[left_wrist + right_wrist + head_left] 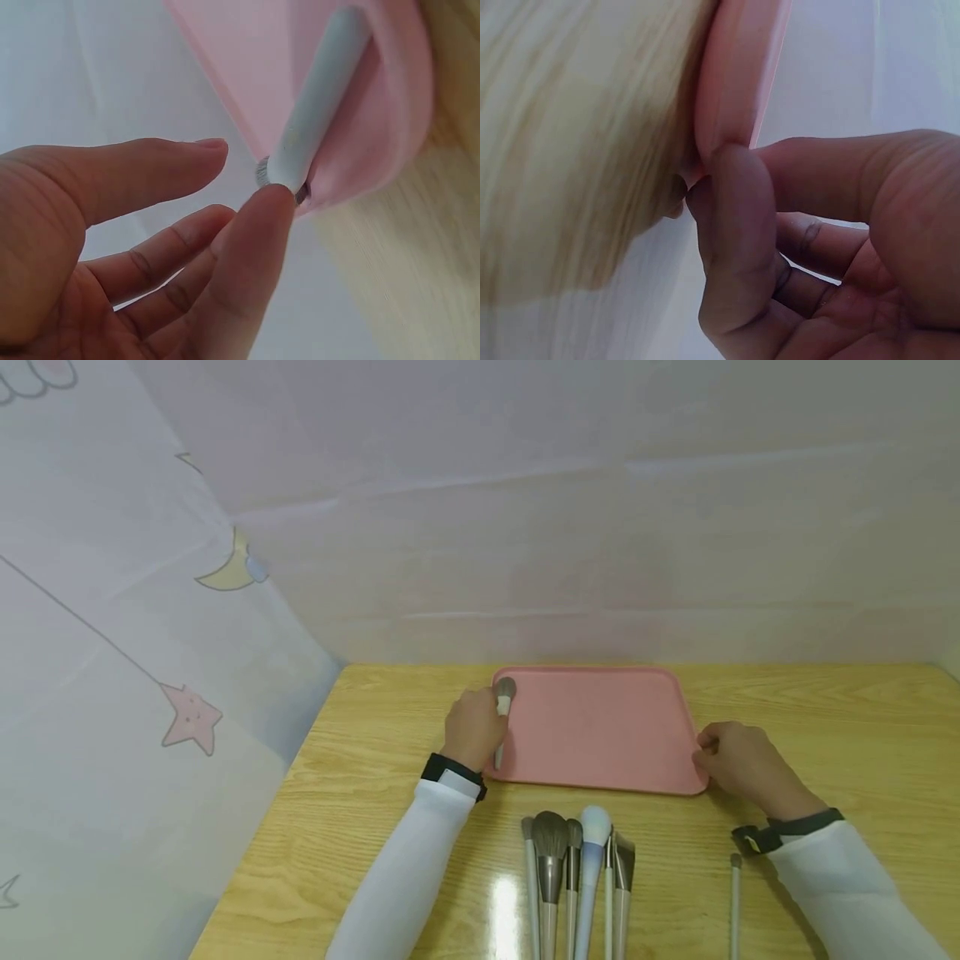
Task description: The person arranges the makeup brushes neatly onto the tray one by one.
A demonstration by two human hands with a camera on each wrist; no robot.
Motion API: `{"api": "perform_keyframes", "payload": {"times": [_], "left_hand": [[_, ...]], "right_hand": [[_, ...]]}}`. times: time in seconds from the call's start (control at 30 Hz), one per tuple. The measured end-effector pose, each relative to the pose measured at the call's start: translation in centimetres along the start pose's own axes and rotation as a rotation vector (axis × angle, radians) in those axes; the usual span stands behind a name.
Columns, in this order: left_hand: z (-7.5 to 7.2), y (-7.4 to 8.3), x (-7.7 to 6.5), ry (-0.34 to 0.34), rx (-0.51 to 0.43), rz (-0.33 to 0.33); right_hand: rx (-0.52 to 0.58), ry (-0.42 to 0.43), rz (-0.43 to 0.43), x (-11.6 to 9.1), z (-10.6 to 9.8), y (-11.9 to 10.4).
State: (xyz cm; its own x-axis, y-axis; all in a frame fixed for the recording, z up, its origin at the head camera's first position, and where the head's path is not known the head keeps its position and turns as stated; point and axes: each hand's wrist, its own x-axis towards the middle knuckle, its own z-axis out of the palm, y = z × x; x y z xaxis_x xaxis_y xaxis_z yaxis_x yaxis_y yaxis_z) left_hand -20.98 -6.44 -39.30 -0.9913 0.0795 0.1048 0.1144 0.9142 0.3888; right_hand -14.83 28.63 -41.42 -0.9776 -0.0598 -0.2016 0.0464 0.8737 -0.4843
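A makeup brush (504, 703) with a pale handle and grey bristles lies along the left side of the pink tray (600, 731). My left hand (474, 727) is beside it. In the left wrist view, one fingertip overlaps the near part of the brush handle (319, 97), while the thumb stands apart from it and the other fingers are loosely bent. At the tray's right edge, near the front corner, my right hand (741, 762) pinches the rim between thumb and forefinger. The right wrist view shows the fingertips right at the tray rim (742, 82).
Several makeup brushes (550, 839) lie side by side on the wooden table (375, 735) in front of the tray, bristles pointing away from me. A thin brush (735, 902) lies alone near my right forearm. Behind the table hangs a pale cloth backdrop (600, 543).
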Motion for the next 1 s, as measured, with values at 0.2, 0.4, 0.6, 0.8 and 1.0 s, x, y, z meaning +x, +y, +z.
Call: {"api": "perform_keyframes", "payload": {"times": [0.2,0.4,0.6,0.8,1.0], "left_hand": [[-0.8,-0.4,-1.2,0.012,-0.014,0.007],[-1.3,-0.5,-2.9,0.009,0.008,0.03],[-1.1,-0.6,-4.8,-0.019,0.0,0.023],[-0.7,-1.0,-6.1,-0.036,0.001,0.043],[-0.5,-0.8,-7.1,-0.027,0.013,0.107]], "right_hand": [[-0.006,0.002,-0.012,-0.1,-0.2,-0.1],[-0.001,-0.001,-0.027,0.0,-0.4,-0.1],[-0.01,-0.017,0.0,0.0,-0.6,-0.1],[-0.005,-0.022,0.021,0.0,-0.5,-0.1],[-0.011,-0.004,-0.012,-0.2,-0.6,0.2]]}}
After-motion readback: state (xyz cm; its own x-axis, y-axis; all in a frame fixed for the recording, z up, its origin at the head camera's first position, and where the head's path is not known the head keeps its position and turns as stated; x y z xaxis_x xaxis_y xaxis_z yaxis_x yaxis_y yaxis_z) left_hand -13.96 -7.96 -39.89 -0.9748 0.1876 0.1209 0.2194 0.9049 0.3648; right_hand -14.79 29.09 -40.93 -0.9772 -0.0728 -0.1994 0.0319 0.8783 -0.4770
